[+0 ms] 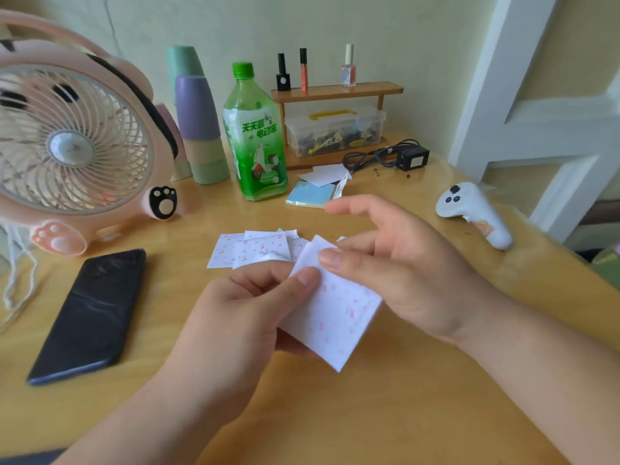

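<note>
Head view: sachet (pixel 335 313) above wooden table (pixel 335 414), pale green wall (pixel 402 35) behind.

1. A small square paper packet (pixel 335 313), white with a scattering of tiny pink and red marks and a faint sealed border near its edges.
2. It looks flat and thin, slightly blurred, with its upper corner bent or lifted.
3. It is tilted like a diamond, one corner pointing down and towards the viewer.
4. It is held in the air above a wooden table (pixel 369 414). The left hand (pixel 241 310) grips its left side, thumb on top. The right hand (pixel 399 270) pinches the upper corner, thumb on the front.
</note>
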The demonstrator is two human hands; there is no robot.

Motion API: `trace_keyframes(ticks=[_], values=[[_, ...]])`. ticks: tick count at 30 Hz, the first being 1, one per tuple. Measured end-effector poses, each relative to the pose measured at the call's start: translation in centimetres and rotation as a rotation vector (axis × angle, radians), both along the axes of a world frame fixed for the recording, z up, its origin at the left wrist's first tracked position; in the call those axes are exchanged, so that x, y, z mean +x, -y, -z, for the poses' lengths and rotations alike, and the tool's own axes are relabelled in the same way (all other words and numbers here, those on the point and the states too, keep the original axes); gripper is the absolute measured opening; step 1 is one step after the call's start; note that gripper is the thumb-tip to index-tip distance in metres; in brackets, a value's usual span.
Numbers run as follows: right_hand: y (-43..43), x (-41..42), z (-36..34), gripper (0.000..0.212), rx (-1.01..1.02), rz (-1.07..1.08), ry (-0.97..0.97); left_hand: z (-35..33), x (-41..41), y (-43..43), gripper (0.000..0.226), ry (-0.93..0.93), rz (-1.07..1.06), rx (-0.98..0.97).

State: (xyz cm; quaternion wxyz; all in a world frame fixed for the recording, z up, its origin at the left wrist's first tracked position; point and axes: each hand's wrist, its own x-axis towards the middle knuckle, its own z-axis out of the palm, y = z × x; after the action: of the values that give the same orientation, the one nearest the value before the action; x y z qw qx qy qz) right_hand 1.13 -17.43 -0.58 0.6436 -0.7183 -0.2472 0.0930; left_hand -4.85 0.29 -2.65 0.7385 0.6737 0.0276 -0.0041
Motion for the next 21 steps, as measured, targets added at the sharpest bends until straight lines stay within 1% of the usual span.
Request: trace_keyframes(ticks=[1,2,3,6,7,10,12,14,16,17,21], values=[[0.2,0.2,-0.2,0.057,0.019,-0.001,-0.073,-0.1,0.1,-0.1,0.022,0.008,-0.022,-0.020],[0.4,0.3,-0.4,0.056,0.022,-0.009,-0.123,-0.2,0.1,-0.2,0.025,0.017,-0.042,-0.031],[0.5,0.5,-0.4,0.048,0.005,-0.019,-0.143,-0.3,0.1,-0.3,0.028,0.025,-0.059,-0.039],[0.6,0.9,-0.3,0.009,-0.029,-0.033,-0.118,-0.5,0.2,-0.3,0.031,0.030,-0.074,-0.046],[0.6,0.9,-0.3,0.005,-0.039,-0.025,-0.108,-0.6,0.2,-0.3,0.031,0.029,-0.077,-0.049],[0.9,1.0,-0.4,0.011,-0.106,-0.007,-0.081,-0.7,0.3,-0.3,0.029,0.025,-0.135,-0.097],[1.1,1.0,-0.5,0.012,-0.149,-0.022,-0.061,-0.8,0.3,-0.4,0.020,0.034,-0.169,-0.085],[1.1,1.1,-0.5,0.012,-0.136,-0.027,-0.038,-0.9,0.4,-0.5,0.018,0.044,-0.185,-0.069],[0.9,1.0,-0.3,0.014,-0.070,-0.001,0.001,-1.0,0.4,-0.7,0.016,0.051,-0.188,-0.077],[0.8,1.1,-0.1,0.017,-0.050,0.026,0.055,-1.0,0.4,-0.7,0.015,0.056,-0.187,-0.087],[1.0,1.5,0.8,0.032,-0.043,0.150,0.369,-0.9,0.4,-0.8,0.009,0.108,-0.206,-0.112]])
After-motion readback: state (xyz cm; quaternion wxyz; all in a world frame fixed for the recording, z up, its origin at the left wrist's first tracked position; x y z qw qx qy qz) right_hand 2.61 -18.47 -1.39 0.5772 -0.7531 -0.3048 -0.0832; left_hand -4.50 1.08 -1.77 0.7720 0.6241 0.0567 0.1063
